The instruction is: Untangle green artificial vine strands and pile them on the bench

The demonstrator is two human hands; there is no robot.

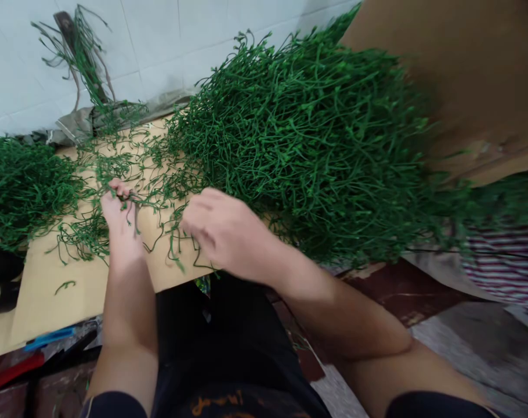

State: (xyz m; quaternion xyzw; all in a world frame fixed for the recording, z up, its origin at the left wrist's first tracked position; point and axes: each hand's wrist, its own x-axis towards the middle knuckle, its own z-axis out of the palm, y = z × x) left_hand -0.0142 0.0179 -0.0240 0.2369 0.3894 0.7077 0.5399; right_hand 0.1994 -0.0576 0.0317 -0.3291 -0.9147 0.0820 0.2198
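Note:
Thin green stems with small bud-like tips, plastic-looking, lie scattered over a pale wooden board (85,296). Among these loose stems (83,235), my left hand (121,200) is closed, with a few green stems crossing its fingers. My right hand (223,232) hovers above the board's front edge, fingers curled in and slightly blurred. What it holds, if anything, is hidden. Just beyond it rises a large heap of the same stems (316,133), and a smaller pile (22,191) sits at the far left.
A dark upright post (68,35) with stems hanging on it stands by the white tiled wall (159,35). A big brown cardboard sheet (473,75) leans at right. Red (14,371) and blue (50,337) items lie below the board, near a striped cloth (507,264) at far right.

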